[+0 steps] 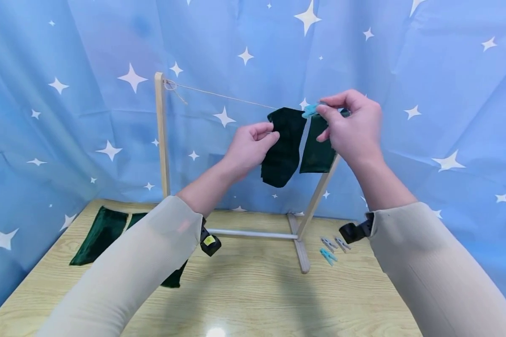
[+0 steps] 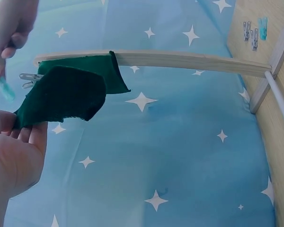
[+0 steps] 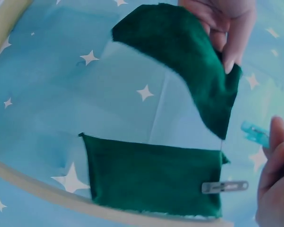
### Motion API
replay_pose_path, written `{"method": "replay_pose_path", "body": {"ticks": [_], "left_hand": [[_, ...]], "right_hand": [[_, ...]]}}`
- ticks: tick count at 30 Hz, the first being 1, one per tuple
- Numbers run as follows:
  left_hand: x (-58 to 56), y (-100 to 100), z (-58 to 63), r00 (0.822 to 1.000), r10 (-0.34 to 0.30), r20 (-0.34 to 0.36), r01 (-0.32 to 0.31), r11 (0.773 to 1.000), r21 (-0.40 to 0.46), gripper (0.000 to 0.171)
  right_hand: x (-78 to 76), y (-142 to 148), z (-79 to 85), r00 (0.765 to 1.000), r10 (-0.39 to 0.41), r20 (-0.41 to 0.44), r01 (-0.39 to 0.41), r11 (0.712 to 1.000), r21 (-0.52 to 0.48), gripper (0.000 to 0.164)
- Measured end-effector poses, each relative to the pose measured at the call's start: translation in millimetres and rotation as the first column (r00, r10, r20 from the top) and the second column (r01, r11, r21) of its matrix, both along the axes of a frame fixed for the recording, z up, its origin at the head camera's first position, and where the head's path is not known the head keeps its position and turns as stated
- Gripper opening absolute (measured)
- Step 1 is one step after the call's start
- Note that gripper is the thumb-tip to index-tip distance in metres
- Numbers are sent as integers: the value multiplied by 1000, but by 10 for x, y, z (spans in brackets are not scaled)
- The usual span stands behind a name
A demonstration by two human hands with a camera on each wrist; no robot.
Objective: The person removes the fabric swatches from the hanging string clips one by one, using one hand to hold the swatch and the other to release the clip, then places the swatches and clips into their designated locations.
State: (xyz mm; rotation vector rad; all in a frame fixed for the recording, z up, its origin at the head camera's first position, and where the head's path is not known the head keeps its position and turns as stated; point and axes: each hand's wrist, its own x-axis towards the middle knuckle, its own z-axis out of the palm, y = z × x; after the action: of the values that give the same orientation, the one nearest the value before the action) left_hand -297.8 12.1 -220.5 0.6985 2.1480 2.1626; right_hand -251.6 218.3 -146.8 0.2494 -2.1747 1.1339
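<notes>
My left hand [image 1: 253,146] pinches the upper left edge of a dark green cloth piece [image 1: 281,150], which is up at the string [image 1: 223,96] of a wooden stand. Between thumb and fingers of my right hand [image 1: 356,124] is a light blue clothespin [image 1: 309,111], close to that cloth's top right corner. In the right wrist view the clothespin is apart from the cloth. A second green cloth [image 1: 318,147] hangs to the right, held on the string by a grey clothespin [image 3: 225,187]; my right hand partly covers it in the head view.
The stand has a left post [image 1: 162,135], a right post [image 1: 318,199] and a white lower bar [image 1: 253,233]. On the table [image 1: 244,295], two grey clothespins [image 1: 329,244] and a blue one [image 1: 328,256] lie at right. More green cloth [image 1: 101,234] lies at left, partly under my sleeve.
</notes>
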Motion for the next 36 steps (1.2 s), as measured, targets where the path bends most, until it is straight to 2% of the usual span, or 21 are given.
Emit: {"method": "replay_pose_path", "body": {"ticks": [7,12,17,22,29,32,36], "left_hand": [[128,-143,-47,994,-49,102,47,999,22,57],[217,-278,-155,985,-68,156,64,997,30,59],[280,-413,-325,976,-76,203,74,997,21,61],[352,-548,-522,967,-68,244,74,997,-18,63],[463,-702,-811,956,-76,283,98,993,-63,65],[507,-780,-936,956,-65,287,90,993,-78,65],[558,-872,-1100,948,-47,314,79,993,-89,65]], "right_hand": [[176,309,-294,998,-30,60,30,1000,-9,29],[275,577,-688,987,-79,142,75,997,34,32],[358,857,-1150,957,-136,255,127,990,53,35],[485,1067,-1645,914,-154,375,154,988,29,35],[668,1356,-2376,816,-162,554,212,977,-27,39],[713,1464,-2587,779,-162,605,231,972,-36,43],[761,1592,-2787,735,-152,660,240,970,-44,49]]}}
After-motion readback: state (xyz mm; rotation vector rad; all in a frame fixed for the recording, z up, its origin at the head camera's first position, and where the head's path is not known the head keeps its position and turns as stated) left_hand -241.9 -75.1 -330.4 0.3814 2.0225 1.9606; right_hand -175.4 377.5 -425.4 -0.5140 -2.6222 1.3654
